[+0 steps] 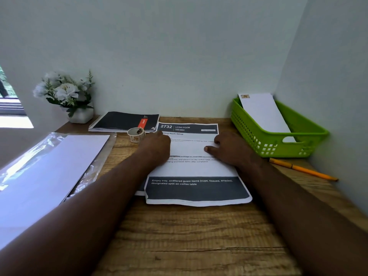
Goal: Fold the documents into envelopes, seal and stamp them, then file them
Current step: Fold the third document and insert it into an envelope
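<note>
On the wooden desk (199, 246), dead centre, we have the white printed document with dark header and footer bands (196, 172) lying flat, with at least one more sheet peeking out beneath its lower left corner. Our left hand (157, 147) rests on its upper left part, knuckles up, fingers curled under so we cannot tell whether they pinch the edge or just press. Our right hand (231, 149) lies palm down on the upper right part, fingers loosely spread, thumb pointing inward toward nine o'clock. Both forearms reach straight ahead toward twelve o'clock, roughly parallel.

We judge the step in hand to be separating and folding the top sheet. To do it well, we should take only one sheet, line its corners up before creasing, and then run a flat hand along the fold so it fits an envelope neatly.

At nine o'clock lies the stack of white envelopes in clear plastic wrap (51, 168). The small roll of patterned stamp stickers (136, 134) sits at eleven o'clock, just beside our left hand. At two o'clock the green slotted plastic basket (256, 136) already holds one stamped white envelope (262, 112), so filing has begun.
</note>
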### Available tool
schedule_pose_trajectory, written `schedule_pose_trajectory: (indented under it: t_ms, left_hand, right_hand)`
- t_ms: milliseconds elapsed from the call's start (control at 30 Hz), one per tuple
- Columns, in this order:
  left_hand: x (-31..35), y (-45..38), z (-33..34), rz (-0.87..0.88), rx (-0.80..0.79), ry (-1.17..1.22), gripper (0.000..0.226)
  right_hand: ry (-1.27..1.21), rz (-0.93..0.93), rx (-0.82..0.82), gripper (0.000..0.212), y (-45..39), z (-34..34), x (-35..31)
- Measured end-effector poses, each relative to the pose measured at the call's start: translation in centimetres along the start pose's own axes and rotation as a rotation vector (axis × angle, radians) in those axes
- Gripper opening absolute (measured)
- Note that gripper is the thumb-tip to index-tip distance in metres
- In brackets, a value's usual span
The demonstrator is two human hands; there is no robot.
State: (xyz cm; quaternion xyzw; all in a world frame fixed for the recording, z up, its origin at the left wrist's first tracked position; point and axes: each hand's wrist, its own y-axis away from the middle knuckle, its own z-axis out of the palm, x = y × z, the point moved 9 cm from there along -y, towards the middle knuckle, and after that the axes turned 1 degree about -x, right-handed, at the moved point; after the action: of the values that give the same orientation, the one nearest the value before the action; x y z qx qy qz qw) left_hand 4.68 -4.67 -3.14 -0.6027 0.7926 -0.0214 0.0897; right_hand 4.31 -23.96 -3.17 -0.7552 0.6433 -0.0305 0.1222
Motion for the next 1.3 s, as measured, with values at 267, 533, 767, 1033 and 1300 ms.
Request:
schedule_pose_trajectory:
  t_ms: [267, 533, 767, 1033, 1300]
  left_hand:
    - [-0.8, -1.2, 1.5, 0.038, -0.090, 0.226, 0.057]
    - [-1.2, -1.4, -1.5, 0.087, 0.170, 0.502, 0.010]
    - [-0.9, 3.1, -8.6, 0.201, 0.836, 0.557, 0.009]
    - [2.5, 0.7, -3.8, 0.261, 0.313, 0.334, 0.025]
    - [7.1, -0.2, 2.2, 0.169, -0.120, 0.304, 0.041]
  right_hand:
    - [-0.174, -0.042, -0.063, 0.047, 0.0, 0.6, 0.2]
    - [-0.331, -0.107, -0.121, 0.048, 0.1, -0.2, -0.2]
    - [-0.267, -0.378, 0.631, 0.014, 2.6, -9.2, -2.9]
    - [-0.160, -0.244, -0.095, 0.017, 0.8, -1.2, -3.2]
    - [-0.190, -0.225, -0.053, 0.017, 0.4, -0.3, -4.3]
